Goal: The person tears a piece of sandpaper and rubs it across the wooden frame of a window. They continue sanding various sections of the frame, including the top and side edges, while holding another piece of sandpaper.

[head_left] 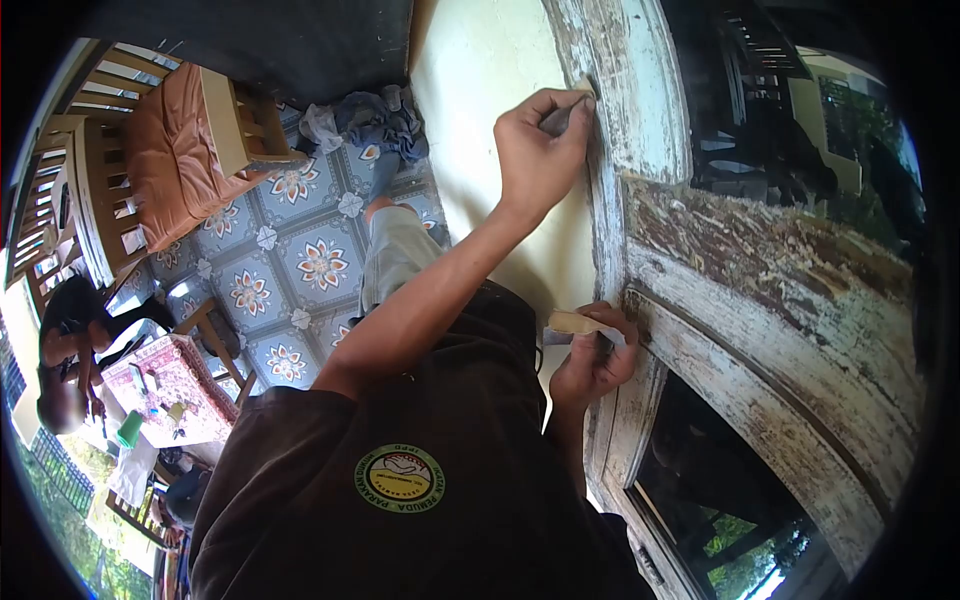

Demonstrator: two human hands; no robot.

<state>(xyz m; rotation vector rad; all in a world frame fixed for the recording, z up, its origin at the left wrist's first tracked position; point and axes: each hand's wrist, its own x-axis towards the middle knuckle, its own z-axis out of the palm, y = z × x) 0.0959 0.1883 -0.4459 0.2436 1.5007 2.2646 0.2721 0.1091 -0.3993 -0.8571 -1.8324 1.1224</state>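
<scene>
My left hand (pixel 545 150) is raised against a wooden window frame (pixel 605 215) with worn, flaking white paint. Its fingers pinch a small tan piece of sandpaper (pixel 582 85), mostly hidden by the fingertips, at the frame's narrow edge. Lower down, my right hand (pixel 600 365) is closed on a folded piece of sandpaper (pixel 573 323), tan on its visible face. The right fingertips are close to the frame; whether they touch it I cannot tell. Bare brown wood (pixel 730 225) shows through a rough band of the frame to the right.
Dark glass panes (pixel 760 130) are set in the frame. A pale wall (pixel 480 100) adjoins it. On the patterned tile floor (pixel 320 265) lies a cloth heap (pixel 375 125). A wooden chair with an orange cushion (pixel 175 150), a cloth-covered table (pixel 150 385) and another person (pixel 70 345) are on the left.
</scene>
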